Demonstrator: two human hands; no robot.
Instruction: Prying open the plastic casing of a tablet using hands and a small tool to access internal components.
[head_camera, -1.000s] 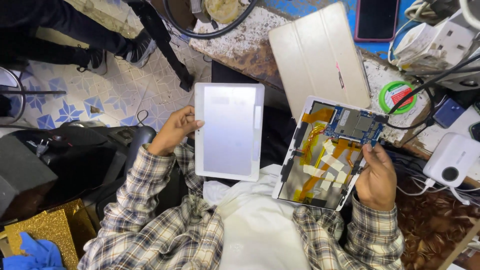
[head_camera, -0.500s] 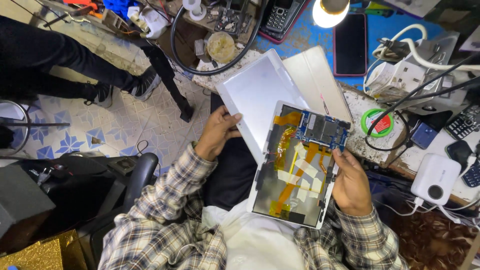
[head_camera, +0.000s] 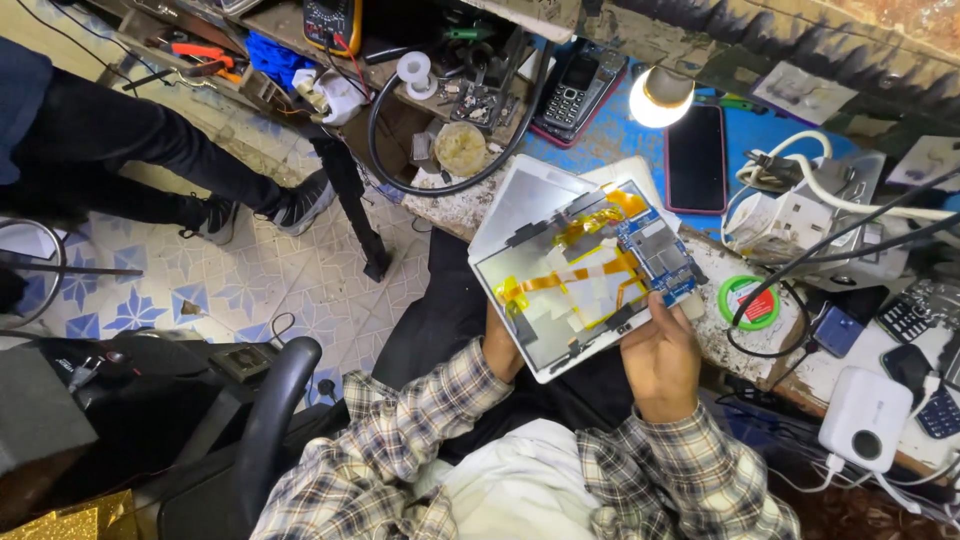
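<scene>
I hold an opened tablet (head_camera: 575, 270) over my lap, its inside facing up with yellow tape, white pads and a blue circuit board. My right hand (head_camera: 660, 355) grips its near right edge. My left hand (head_camera: 500, 345) is mostly hidden under the near left side, supporting it. The white back cover (head_camera: 520, 205) lies beneath and behind the open body, held together with it.
The cluttered workbench (head_camera: 450, 205) ahead carries a lit lamp (head_camera: 660, 97), a dark phone (head_camera: 695, 155), a keypad phone (head_camera: 575, 85), a green tape roll (head_camera: 745, 300), white chargers and cables. Another person's legs (head_camera: 150, 150) stand at left on the tiled floor. A black chair (head_camera: 270, 420) sits near left.
The separate white panel in my left hand has come together with the opened tablet. Both are now held as one stack, turned and raised toward the bench. My view has tilted up.
</scene>
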